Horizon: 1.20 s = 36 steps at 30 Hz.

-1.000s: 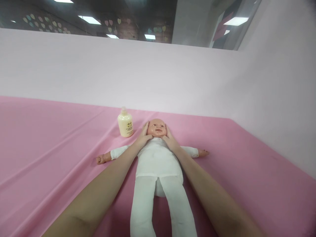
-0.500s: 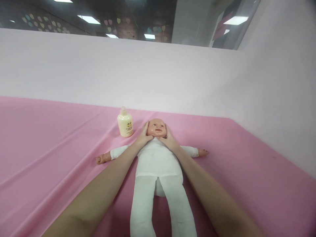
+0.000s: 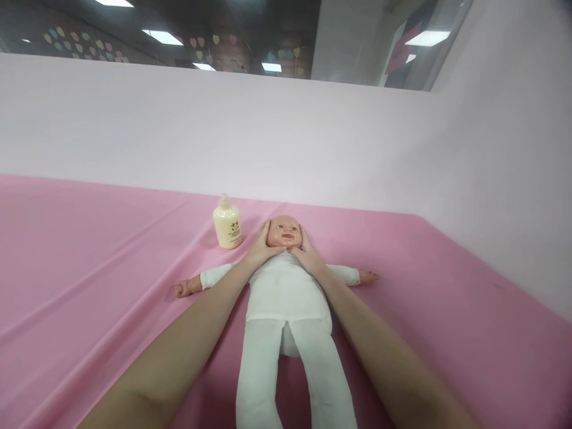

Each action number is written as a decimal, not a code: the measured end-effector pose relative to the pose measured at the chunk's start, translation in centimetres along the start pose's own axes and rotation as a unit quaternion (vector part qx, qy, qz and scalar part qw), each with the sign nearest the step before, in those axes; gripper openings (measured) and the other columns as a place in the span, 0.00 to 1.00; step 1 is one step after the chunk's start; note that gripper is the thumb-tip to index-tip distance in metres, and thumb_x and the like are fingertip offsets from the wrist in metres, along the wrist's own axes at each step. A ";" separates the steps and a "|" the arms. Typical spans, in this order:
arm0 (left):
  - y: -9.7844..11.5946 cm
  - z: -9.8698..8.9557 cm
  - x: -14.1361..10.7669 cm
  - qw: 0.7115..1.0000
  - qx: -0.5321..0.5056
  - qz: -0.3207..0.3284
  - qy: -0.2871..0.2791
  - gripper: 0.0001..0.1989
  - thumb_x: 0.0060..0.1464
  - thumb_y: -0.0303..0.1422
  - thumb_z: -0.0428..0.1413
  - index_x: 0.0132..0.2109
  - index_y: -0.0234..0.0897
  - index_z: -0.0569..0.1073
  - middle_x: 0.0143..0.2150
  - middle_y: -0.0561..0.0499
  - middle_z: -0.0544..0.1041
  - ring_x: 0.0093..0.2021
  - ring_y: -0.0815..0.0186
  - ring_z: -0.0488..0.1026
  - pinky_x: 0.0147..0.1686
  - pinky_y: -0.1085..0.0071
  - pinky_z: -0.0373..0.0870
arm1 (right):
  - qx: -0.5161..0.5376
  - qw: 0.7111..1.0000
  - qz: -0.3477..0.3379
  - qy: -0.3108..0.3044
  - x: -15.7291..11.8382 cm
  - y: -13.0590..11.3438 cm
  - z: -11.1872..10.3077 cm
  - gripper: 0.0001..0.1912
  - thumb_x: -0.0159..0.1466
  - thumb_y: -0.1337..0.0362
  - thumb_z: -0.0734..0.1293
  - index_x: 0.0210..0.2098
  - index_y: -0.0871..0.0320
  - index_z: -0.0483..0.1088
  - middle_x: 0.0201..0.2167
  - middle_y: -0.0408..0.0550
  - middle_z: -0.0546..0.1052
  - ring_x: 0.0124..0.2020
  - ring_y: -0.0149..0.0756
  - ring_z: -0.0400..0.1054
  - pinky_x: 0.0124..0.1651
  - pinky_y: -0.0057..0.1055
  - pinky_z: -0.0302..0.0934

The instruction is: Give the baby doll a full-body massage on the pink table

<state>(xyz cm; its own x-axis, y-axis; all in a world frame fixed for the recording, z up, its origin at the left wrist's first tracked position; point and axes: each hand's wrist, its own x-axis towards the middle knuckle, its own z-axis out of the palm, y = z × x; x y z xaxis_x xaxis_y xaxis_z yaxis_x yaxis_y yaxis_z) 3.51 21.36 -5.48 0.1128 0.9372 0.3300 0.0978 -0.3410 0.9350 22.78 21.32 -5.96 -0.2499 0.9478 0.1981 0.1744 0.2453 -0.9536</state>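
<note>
A baby doll (image 3: pixel 288 292) with a white cloth body lies on its back, its arms stretched out to both sides. Its hard head (image 3: pixel 285 232) rests between my two hands. My left hand (image 3: pixel 263 250) cups the left side of the head, thumb laid across under the chin. On the opposite side my right hand (image 3: pixel 308 253) holds the head the same way, its thumb also at the neck. The fingertips of both hands are partly hidden beside the head.
A pale yellow pump bottle (image 3: pixel 228 226) stands upright left of the doll's head. Pink cloth (image 3: pixel 111 250), with folds on the left, covers the surface. A white wall (image 3: pixel 268 143) rises behind it, with a window (image 3: pixel 250 36) above, and another wall closes the right side.
Both thumbs have shifted slightly, the left one inward under the doll's chin. The hands stay at the head, and the doll and bottle keep their places.
</note>
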 end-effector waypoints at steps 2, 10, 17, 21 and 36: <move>0.6 0.0 -0.2 1.000 0.024 -0.001 0.002 0.59 0.41 0.38 0.69 0.73 0.38 0.44 0.74 0.42 0.42 0.73 0.53 0.45 0.69 0.61 0.49 | 0.000 1.000 0.003 0.000 -0.1 -0.2 0.0 0.53 0.58 0.61 0.67 0.73 0.52 0.31 0.71 0.48 0.53 0.68 0.45 0.54 0.72 0.46 0.45; 0.8 0.0 -0.2 0.999 0.034 0.000 0.002 0.61 0.39 0.40 0.70 0.73 0.37 0.44 0.74 0.40 0.43 0.73 0.52 0.47 0.69 0.61 0.51 | -0.001 1.000 0.005 0.000 0.1 0.1 -0.1 0.52 0.58 0.63 0.65 0.73 0.51 0.31 0.72 0.44 0.49 0.71 0.43 0.48 0.73 0.45 0.40; 0.2 0.0 -0.1 1.000 0.020 0.004 0.010 0.61 0.38 0.38 0.70 0.73 0.39 0.44 0.74 0.41 0.44 0.73 0.51 0.45 0.69 0.60 0.49 | 0.010 1.000 0.001 0.003 0.5 0.3 0.1 0.50 0.56 0.66 0.61 0.72 0.54 0.31 0.73 0.43 0.47 0.72 0.38 0.46 0.73 0.42 0.39; 0.1 -0.2 0.0 1.000 -0.011 -0.012 0.001 0.55 0.40 0.31 0.65 0.72 0.42 0.48 0.74 0.48 0.45 0.74 0.50 0.41 0.71 0.60 0.43 | 0.028 0.999 0.010 0.009 0.3 0.1 0.1 0.50 0.56 0.68 0.61 0.73 0.54 0.33 0.72 0.42 0.50 0.70 0.40 0.50 0.72 0.43 0.44; 1.3 0.2 0.0 0.998 -0.044 -0.048 0.019 0.53 0.34 0.24 0.50 0.72 0.32 0.49 0.75 0.51 0.44 0.74 0.56 0.38 0.69 0.66 0.49 | 0.043 0.999 0.008 0.032 0.4 0.7 0.1 0.47 0.57 0.66 0.62 0.72 0.50 0.39 0.70 0.36 0.55 0.71 0.40 0.49 0.74 0.45 0.41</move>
<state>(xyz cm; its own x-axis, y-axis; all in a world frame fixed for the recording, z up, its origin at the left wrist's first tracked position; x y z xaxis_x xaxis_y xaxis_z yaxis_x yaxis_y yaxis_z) 3.85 20.92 -4.27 0.0701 0.9679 0.2414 0.0185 -0.2433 0.9698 22.69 21.80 -6.54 -0.1856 0.9634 0.1936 0.0955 0.2138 -0.9722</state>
